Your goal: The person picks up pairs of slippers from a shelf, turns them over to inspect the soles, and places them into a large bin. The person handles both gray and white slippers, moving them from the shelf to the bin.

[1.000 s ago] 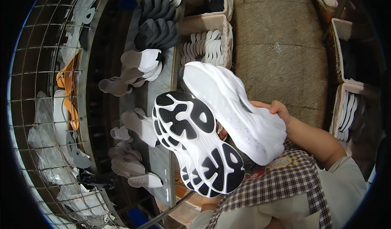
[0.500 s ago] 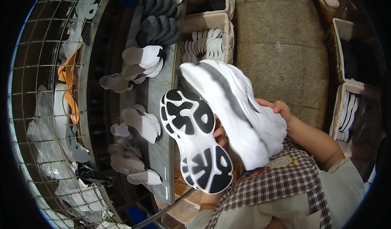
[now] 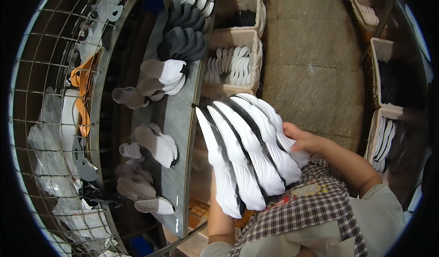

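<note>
Grey table (image 3: 185, 120) is seen at left; white soles (image 3: 258, 158) at centre, grasped by the right hand (image 3: 302, 140) (left hand hidden, grip cannot be told), should be supported evenly.

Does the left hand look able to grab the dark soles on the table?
Probably not: the left forearm ends behind the white soles, which hide the hand and seem to occupy it; the dark soles look uncovered.
</note>
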